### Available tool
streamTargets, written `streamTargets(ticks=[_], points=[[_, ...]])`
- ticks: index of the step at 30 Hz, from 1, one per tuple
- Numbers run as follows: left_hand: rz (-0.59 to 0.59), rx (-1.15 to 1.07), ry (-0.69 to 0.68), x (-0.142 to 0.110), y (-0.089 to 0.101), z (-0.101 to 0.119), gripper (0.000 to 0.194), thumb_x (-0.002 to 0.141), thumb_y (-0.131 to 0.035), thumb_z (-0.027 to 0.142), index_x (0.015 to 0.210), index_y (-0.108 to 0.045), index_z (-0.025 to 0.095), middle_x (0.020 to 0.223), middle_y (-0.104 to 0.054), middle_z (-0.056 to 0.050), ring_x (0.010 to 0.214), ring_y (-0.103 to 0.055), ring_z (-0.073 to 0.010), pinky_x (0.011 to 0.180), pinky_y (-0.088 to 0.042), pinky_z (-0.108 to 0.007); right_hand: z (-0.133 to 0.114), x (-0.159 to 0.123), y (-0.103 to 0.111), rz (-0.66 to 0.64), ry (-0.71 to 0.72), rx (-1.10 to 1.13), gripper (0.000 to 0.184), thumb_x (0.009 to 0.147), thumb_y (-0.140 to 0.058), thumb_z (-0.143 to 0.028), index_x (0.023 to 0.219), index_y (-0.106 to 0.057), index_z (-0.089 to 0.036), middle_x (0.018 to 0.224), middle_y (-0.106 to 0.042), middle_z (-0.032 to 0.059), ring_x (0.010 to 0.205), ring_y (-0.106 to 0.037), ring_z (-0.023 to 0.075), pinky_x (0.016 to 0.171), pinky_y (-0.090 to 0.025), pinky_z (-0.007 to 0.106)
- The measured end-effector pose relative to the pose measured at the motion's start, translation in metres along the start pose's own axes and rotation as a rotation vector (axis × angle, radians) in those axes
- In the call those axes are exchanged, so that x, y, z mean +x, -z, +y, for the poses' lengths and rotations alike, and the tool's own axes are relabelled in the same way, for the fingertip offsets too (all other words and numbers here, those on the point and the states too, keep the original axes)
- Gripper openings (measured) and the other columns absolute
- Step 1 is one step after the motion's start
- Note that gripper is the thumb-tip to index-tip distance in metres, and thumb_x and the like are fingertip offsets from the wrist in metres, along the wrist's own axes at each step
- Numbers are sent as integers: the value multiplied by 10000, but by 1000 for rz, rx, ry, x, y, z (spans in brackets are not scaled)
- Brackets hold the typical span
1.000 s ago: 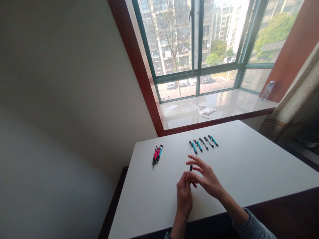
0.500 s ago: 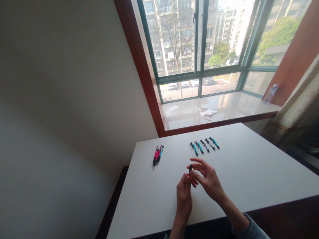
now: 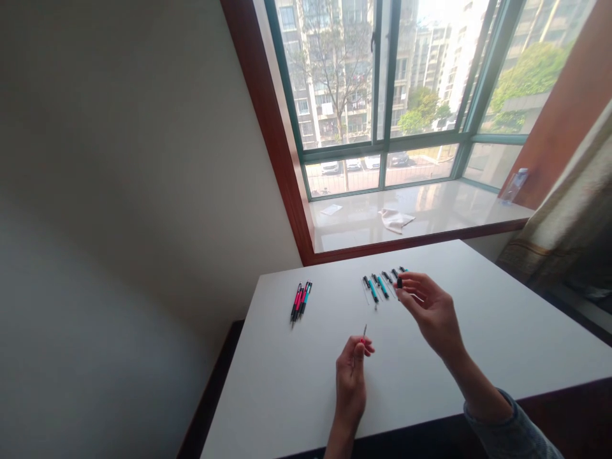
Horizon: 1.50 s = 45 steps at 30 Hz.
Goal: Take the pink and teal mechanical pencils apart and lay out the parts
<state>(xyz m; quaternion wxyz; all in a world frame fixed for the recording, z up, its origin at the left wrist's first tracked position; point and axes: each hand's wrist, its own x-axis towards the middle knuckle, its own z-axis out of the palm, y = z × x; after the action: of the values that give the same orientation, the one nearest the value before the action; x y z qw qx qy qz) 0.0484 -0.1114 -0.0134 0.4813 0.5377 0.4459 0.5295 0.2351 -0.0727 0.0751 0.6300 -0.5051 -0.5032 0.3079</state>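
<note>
My left hand (image 3: 351, 376) is closed round a red pen barrel (image 3: 363, 341), mostly hidden by the fingers. A thin refill (image 3: 365, 330) pokes up from its top end. My right hand (image 3: 433, 312) pinches a short black pen part (image 3: 400, 282) between thumb and fingertips, over the right end of a row of dismantled pens. In that row lie black and teal pen parts (image 3: 372, 290) with thin refills beside them. Just below the row is a small grey piece (image 3: 375, 307), too small to name. Several whole pens (image 3: 300, 301), red and teal with black grips, lie together on the left.
The white table (image 3: 287, 389) reaches to a window sill (image 3: 430, 207) holding a crumpled cloth (image 3: 396, 220), a paper (image 3: 331, 209) and a clear bottle (image 3: 515, 186). A wall (image 3: 143, 191) rises on the left; a curtain (image 3: 549, 217) hangs at the right.
My right hand has drawn away from my left, up and to the right, with the black part. The refill's end is now bare above my left hand, which has barely moved.
</note>
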Motion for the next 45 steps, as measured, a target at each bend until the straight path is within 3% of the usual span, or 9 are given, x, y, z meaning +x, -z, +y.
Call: streamTargets(ticks=[2,5,9,17,27,39,45], points=[[8,-3,-2,1,0,-1,429,995,-488,550,944,-690,175,853,-670,-80,846,-610,-227,825,-480,-341,36,1,9,26,-29,-246,334,854,-674,-433,1107,-714,-219,969,-721,83,826,-706,241,789,-589,409],[22,2,9,2,1,-1,452,974,-507,584,939,-701,177,833,-675,-79,829,-612,-230,807,-488,-341,87,-6,14,-73,-19,-535,315,862,-593,-368,1094,-730,-205,868,-704,63,722,-667,223,768,-552,409],[43,-4,39,3,1,2,472,955,-522,613,917,-705,179,796,-663,-67,803,-607,-222,780,-493,-327,119,-19,8,-129,-27,-717,388,859,-541,-314,1204,-680,-202,856,-704,57,711,-655,224,727,-514,382],[83,-2,44,4,-2,5,475,944,-543,621,887,-708,179,752,-651,-54,742,-597,-197,735,-494,-300,115,-27,1,-132,-19,-743,410,871,-519,-293,1252,-634,-193,856,-692,61,766,-660,240,750,-489,370],[76,1,61,3,-1,1,437,964,-539,577,892,-697,176,749,-634,-48,748,-582,-191,739,-482,-295,116,-16,-34,-99,-11,-709,380,892,-514,-292,1237,-622,-175,830,-688,54,782,-664,246,749,-480,355],[65,-9,70,3,-1,0,418,975,-532,553,904,-691,173,755,-614,-35,743,-559,-178,719,-447,-273,125,-18,-36,-74,54,-720,354,867,-532,-255,1184,-664,-170,838,-685,62,795,-638,229,784,-479,337],[62,-1,61,3,0,-1,431,990,-498,558,910,-674,173,739,-584,-22,715,-520,-166,700,-414,-264,117,-21,-29,-39,59,-593,316,898,-561,-331,1139,-688,-171,885,-701,81,770,-632,226,780,-492,355]])
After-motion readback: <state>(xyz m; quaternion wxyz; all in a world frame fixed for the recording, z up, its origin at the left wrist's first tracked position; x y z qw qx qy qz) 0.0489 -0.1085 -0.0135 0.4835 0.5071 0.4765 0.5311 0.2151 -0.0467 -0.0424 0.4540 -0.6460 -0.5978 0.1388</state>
